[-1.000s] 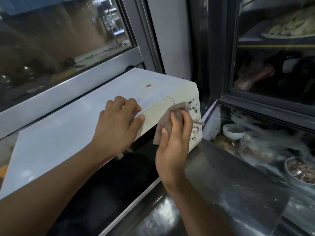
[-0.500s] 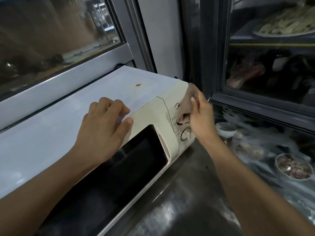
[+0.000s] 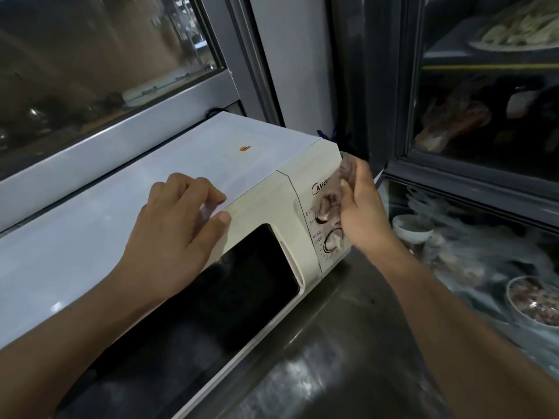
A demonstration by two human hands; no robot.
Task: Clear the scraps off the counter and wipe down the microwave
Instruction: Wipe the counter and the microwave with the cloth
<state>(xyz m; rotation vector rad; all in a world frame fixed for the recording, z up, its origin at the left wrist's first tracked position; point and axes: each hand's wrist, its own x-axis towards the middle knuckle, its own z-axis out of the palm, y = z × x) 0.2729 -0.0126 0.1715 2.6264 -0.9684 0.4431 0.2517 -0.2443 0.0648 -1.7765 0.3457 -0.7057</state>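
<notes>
**Wiping the microwave control panel, left hand bracing**

While the steel counter point(image 3: 326, 358) runs dark and shiny along the near edge, with no scraps that I can make out on the visible part, the wipe-down step looks to be the one in hand. Left hand point(image 3: 172, 234) rests on the top front edge of the microwave point(image 3: 187, 164), fingers loosely curled on the top, thumb down on the door frame, holding nothing; reads as steadying the unit. Right hand point(image 3: 360, 213) pinches a crumpled brownish cloth point(image 3: 335, 189) and presses it against the control panel, over the logo and upper knob; lower knob point(image 3: 332, 244) partly uncovered below. Microwave sits on the counter, against the window ledge, dark door shut.

Next move likely needs the cloth worked down over the lower knob and panel edge, light pressure so the dials don't turn.

Further right: small white bowl point(image 3: 413, 228), a dish of food point(image 3: 535, 297), then a glass-fronted cabinet point(image 3: 484, 101) behind.
</notes>
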